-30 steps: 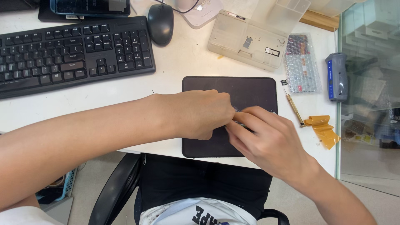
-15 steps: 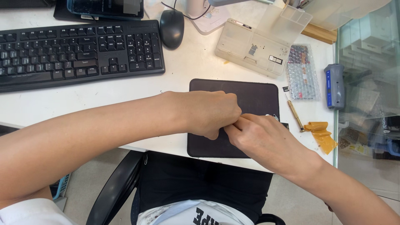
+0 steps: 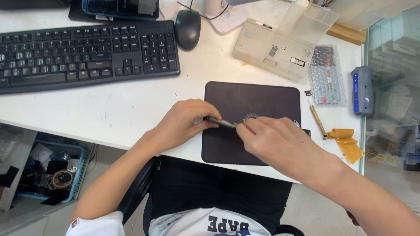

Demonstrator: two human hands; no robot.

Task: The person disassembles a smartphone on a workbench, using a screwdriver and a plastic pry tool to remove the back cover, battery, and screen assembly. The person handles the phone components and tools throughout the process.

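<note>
Left hand [image 3: 186, 122] first: you've got it curled down on the dark work mat [image 3: 262, 94], fingers pinched around the near end of a slim grey tool [image 3: 221, 123], and that grip looks firm. Your right hand [image 3: 273, 142] comes in from the other side, fingertips closed on the tool's far end, right where a speck of green shows; what sits under those fingertips is too small to make out. So the tool bridges the gap between your two hands, lying flat on the mat, its long axis running left to right and dipping slightly toward you at the right end. Neither hand is really nearer, since both are already on it, left at the handle end, right at the tip. Everything else sits well away from the action: a gold-handled screwdriver [image 3: 317, 121] lies just off the mat's right edge, with a scrap of amber tape [image 3: 348, 142] beside it and a grey-and-blue power driver [image 3: 362, 89] further back. Up top you have the clear parts box [image 3: 273, 50] with its lid open, the black keyboard [image 3: 87, 54] and the mouse [image 3: 188, 28], all on the white surface [image 3: 109, 109].
</note>
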